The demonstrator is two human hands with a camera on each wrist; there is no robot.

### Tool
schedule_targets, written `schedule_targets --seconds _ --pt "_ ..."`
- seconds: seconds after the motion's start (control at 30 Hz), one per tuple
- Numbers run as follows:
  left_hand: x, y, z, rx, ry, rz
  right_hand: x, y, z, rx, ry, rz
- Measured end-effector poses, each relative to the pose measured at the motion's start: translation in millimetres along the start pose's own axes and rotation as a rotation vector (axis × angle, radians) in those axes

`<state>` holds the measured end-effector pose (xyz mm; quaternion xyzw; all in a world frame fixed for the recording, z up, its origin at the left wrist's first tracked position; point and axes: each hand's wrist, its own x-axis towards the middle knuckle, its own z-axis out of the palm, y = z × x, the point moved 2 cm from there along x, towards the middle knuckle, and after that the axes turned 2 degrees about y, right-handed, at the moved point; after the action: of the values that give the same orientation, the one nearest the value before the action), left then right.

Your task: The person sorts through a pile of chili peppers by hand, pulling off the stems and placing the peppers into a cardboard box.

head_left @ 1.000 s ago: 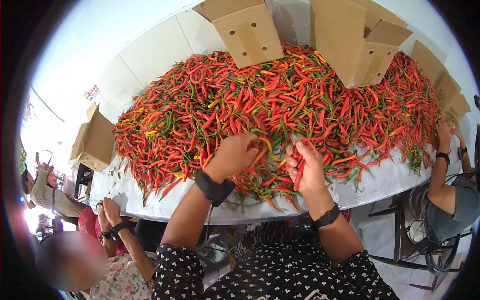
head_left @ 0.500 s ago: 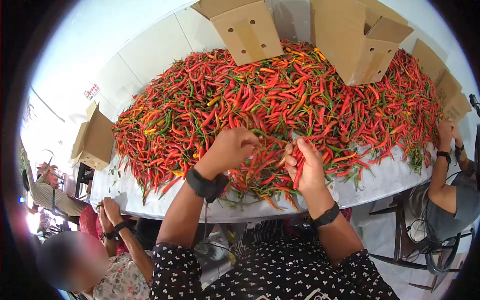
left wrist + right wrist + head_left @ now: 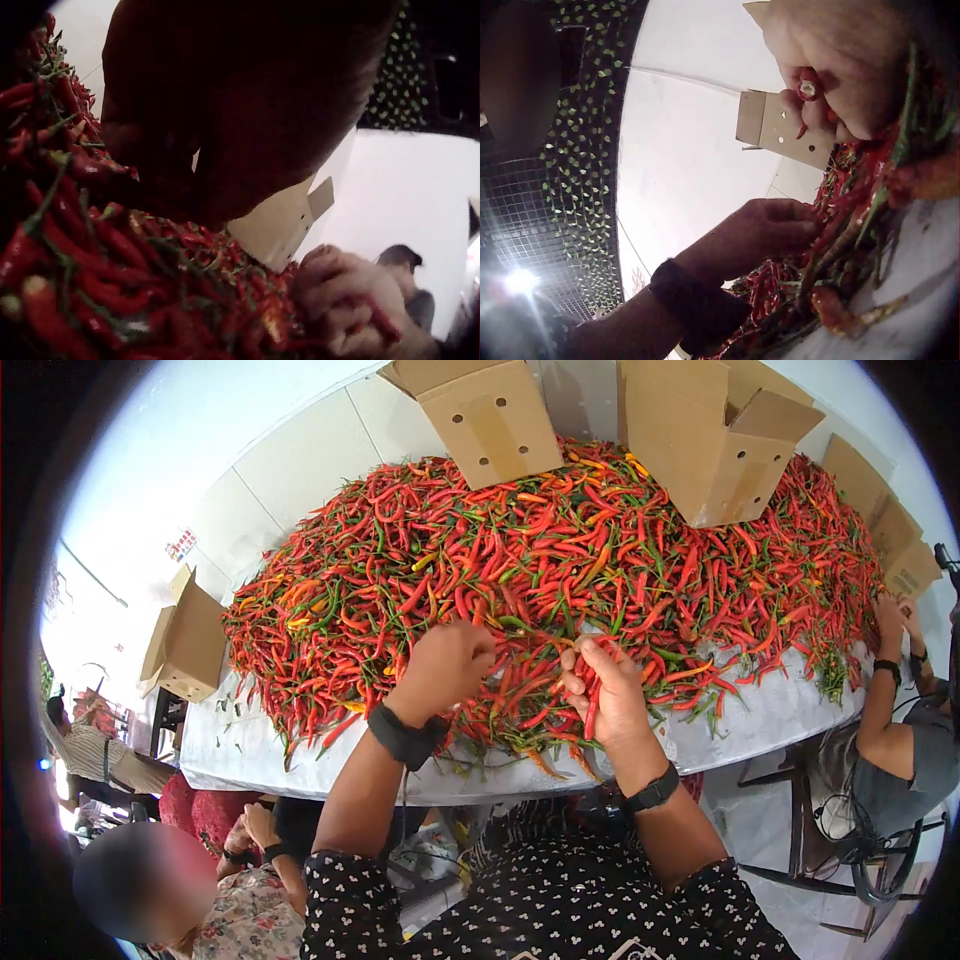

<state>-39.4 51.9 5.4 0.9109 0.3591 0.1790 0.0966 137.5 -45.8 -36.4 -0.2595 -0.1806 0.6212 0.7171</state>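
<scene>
Red chillies (image 3: 510,560), mixed with some green and orange ones, form a wide heap. My right hand (image 3: 612,695) grips several red chillies, one showing a pale cut-looking end (image 3: 807,90) in the right wrist view. My left hand (image 3: 447,668) is over the heap's near side, left of the right hand. In the right wrist view the left hand (image 3: 761,236) has loosely bent fingers at the chillies, with nothing seen in it. The left wrist view shows that hand (image 3: 225,105) dark, its fingertips hard to make out.
Cardboard boxes stand behind the heap (image 3: 490,430) (image 3: 715,460) and at its left (image 3: 190,645). The pale tabletop (image 3: 235,745) shows along the near edge. One person's hands (image 3: 890,622) are at the right end; another person (image 3: 245,900) sits at the lower left.
My left hand has drawn back a little to the left from the right hand, which stays nearly in place gripping chillies. The lower-left person's hands have moved down and right.
</scene>
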Motion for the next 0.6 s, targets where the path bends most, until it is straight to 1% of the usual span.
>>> schedule_targets --seconds 0.03,0.07,0.13,0.17,0.23,0.33,0.37,0.5,0.57,0.6 --pt "3 3 -7 -0.153 0.092 -0.019 -1 1 2 -0.028 -0.011 0.008" --pt "6 8 -12 -0.153 0.090 -0.020 -1 2 2 -0.027 -0.010 0.009" --pt "12 17 -22 -0.477 0.037 -0.205 -1 3 3 -0.070 -0.040 0.026" --pt "15 21 -23 -0.477 0.039 -0.205 -1 3 3 -0.071 -0.042 0.026" --pt "22 30 -19 -0.771 -0.009 -0.195 -1 4 3 -0.178 -0.045 0.059" --pt "30 46 -12 -0.706 -0.056 -0.141 -2 5 6 -0.267 -0.065 0.058" --pt "31 47 -4 -0.843 -0.064 -0.149 -4 4 8 -0.314 -0.070 0.044" --pt "35 60 -7 -0.866 -0.109 -0.142 -5 3 7 -0.372 -0.087 0.062" --pt "33 64 -14 -0.680 -0.071 -0.183 -2 4 2 -0.290 -0.073 0.059" --pt "30 61 -11 -0.680 -0.071 -0.183 -2 4 2 -0.289 -0.073 0.059"
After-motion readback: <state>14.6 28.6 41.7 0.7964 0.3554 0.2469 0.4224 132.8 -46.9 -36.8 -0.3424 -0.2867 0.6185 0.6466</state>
